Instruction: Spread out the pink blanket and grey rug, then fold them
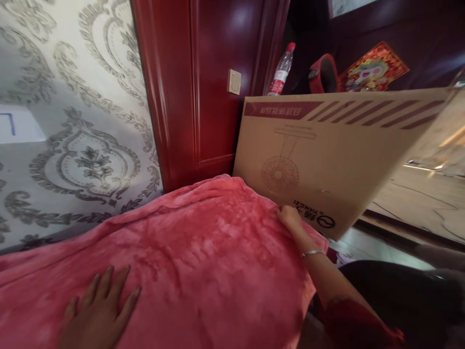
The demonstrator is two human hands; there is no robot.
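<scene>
Pink fleece, one blanket (pixel 203 261), is lying spread across the lower frame from 9 to 5 o'clock. The left hand (pixel 98 310) is pressing flat on it at 7 o'clock, fingers splayed open. The right hand (pixel 290 216), arm extended, is curling over its far edge at 3 o'clock beside one cardboard box (pixel 327 155); one bottle (pixel 281 72) is standing at 1 o'clock.

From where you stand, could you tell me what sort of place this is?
Most likely a room in a home, perhaps a bedroom. A pink fleece blanket lies spread under both hands, damask wallpaper covers the wall beside a red wooden door, and a fan's cardboard box leans nearby.
</scene>
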